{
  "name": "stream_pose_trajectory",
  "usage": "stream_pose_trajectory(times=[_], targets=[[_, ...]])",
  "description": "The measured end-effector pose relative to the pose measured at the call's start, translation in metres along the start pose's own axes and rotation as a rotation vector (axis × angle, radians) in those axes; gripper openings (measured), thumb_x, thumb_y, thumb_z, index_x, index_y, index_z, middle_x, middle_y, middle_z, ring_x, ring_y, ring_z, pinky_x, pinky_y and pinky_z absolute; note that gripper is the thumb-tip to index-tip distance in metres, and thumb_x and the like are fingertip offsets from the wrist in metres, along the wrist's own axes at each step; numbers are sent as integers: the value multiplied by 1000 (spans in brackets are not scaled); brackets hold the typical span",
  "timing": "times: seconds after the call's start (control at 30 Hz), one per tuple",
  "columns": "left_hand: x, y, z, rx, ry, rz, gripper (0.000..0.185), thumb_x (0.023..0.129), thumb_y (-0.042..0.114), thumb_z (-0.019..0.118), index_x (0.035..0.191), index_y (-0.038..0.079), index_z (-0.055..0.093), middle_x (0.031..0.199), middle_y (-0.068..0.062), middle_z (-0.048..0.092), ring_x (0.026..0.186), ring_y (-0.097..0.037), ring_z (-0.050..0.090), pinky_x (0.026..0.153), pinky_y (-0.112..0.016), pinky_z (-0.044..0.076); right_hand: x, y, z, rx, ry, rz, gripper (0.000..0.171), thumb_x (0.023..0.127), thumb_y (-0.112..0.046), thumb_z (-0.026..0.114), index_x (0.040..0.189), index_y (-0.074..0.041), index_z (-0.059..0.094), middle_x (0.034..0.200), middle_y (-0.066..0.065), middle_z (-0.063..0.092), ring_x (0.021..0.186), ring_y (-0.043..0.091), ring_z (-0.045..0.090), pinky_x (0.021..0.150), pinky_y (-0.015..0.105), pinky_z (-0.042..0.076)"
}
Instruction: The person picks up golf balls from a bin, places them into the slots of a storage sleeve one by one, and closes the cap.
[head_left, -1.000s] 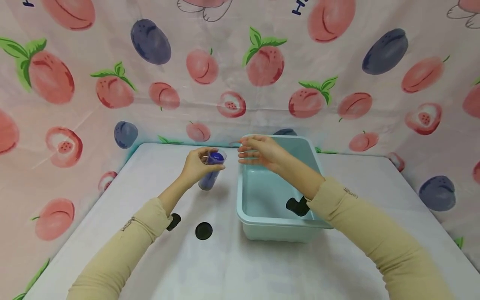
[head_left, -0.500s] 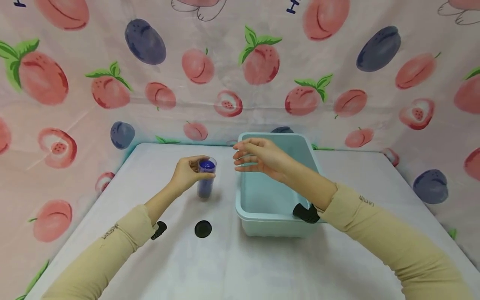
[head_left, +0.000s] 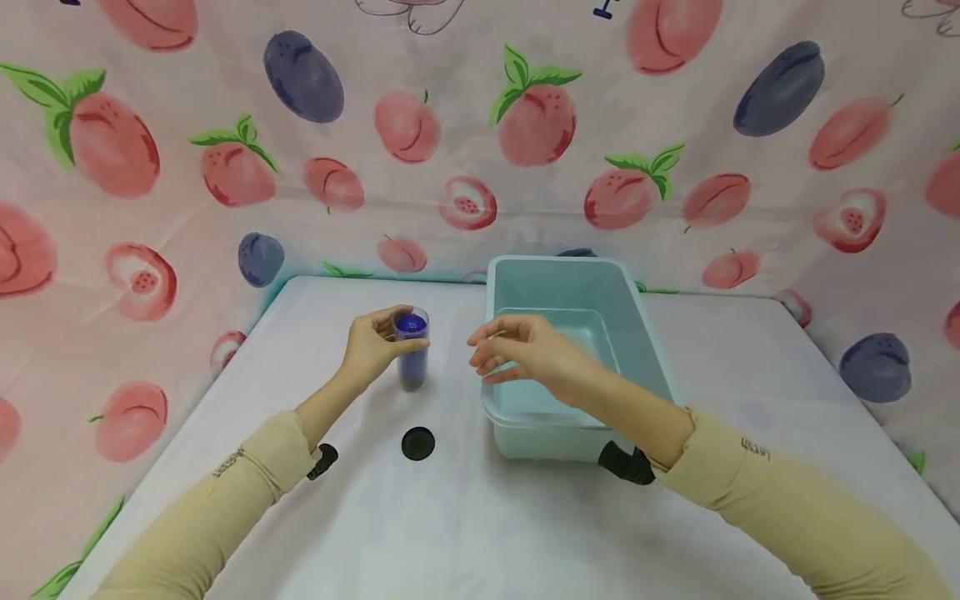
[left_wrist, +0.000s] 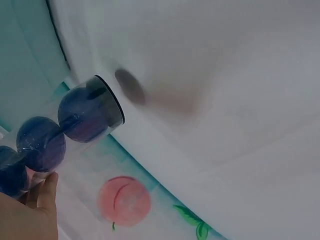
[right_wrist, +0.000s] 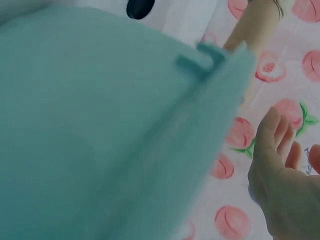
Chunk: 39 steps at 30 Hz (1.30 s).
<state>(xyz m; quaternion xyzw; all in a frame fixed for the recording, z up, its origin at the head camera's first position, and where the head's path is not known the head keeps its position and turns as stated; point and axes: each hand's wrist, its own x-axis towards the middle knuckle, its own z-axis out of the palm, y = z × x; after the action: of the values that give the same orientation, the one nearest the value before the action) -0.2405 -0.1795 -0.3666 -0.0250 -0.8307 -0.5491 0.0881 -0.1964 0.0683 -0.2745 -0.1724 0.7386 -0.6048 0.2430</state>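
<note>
My left hand (head_left: 372,343) grips a clear tube (head_left: 412,354) that stands upright on the white table (head_left: 465,533). Blue balls are stacked inside the tube (left_wrist: 75,125), and its top is uncovered. The left wrist view shows the thumb (left_wrist: 42,197) on the tube's side. My right hand (head_left: 517,350) hovers with relaxed fingers over the near left rim of a teal bin (head_left: 558,261), a short way right of the tube. It holds nothing. In the right wrist view the fingers (right_wrist: 280,150) are beside the bin wall (right_wrist: 100,125).
A round black lid (head_left: 417,443) lies flat on the table in front of the tube, and also shows as the lid (right_wrist: 140,7) past the bin. Fruit-printed cloth (head_left: 480,125) walls in the table at the back and both sides.
My right hand has dropped from over the bin's far part to its near left rim. The tube has gone from tilted to upright in my left hand.
</note>
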Motion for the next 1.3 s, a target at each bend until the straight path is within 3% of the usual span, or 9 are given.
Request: stream_pose_trajectory(times=[0.17, 0.4, 0.6, 0.7, 0.83, 1.0, 1.3], targets=[[1, 0, 1, -15, -1, -11, 57, 75, 12, 79, 127, 2, 58, 131, -19, 57, 120, -31, 56, 100, -41, 46, -12, 15, 11, -149, -42, -133, 23, 93, -11, 56, 111, 4, 60, 97, 16, 66, 80, 14, 64, 81, 33, 57], [1, 0, 0, -22, -9, -28, 55, 74, 11, 80, 124, 3, 60, 127, -18, 60, 118, -30, 58, 99, -40, 48, -25, 43, 38, -235, -24, -303, 18, 90, -6, 59, 106, 1, 64, 100, 15, 67, 86, 12, 64, 80, 21, 54], [-2, 0, -3, -32, 7, -32, 56, 74, 11, 80, 126, 4, 59, 128, -17, 60, 117, -29, 58, 98, -39, 48, -23, 71, 61, -475, 55, -534, 20, 86, -4, 65, 106, -4, 64, 102, 7, 67, 91, 17, 63, 83, 20, 53], [-1, -3, -4, -43, 11, -49, 56, 75, 10, 79, 127, 5, 59, 129, -16, 59, 118, -28, 58, 98, -38, 48, -19, 83, 70, -586, 84, -596, 25, 83, -6, 69, 107, -4, 64, 102, 5, 67, 90, 15, 61, 82, 20, 52], [-1, -6, -4, -62, 17, -51, 57, 75, 12, 79, 128, 5, 58, 131, -16, 57, 120, -28, 57, 100, -37, 47, -10, 97, 77, -658, 77, -585, 30, 82, -9, 72, 110, -4, 63, 103, 5, 66, 89, 14, 59, 82, 20, 51], [-3, -8, -3, -80, 17, -39, 57, 76, 11, 78, 129, 5, 58, 132, -16, 57, 121, -28, 56, 101, -38, 46, -1, 110, 84, -723, 36, -547, 34, 84, -13, 71, 115, -4, 61, 111, 7, 65, 101, 17, 61, 90, 21, 49], [-1, -17, -6, -68, 26, -22, 61, 75, 12, 79, 131, 8, 56, 132, -14, 57, 118, -22, 58, 98, -32, 48, 20, 125, 89, -876, 57, -414, 49, 84, -24, 72, 126, -7, 52, 123, 4, 57, 114, 19, 56, 98, 28, 46]])
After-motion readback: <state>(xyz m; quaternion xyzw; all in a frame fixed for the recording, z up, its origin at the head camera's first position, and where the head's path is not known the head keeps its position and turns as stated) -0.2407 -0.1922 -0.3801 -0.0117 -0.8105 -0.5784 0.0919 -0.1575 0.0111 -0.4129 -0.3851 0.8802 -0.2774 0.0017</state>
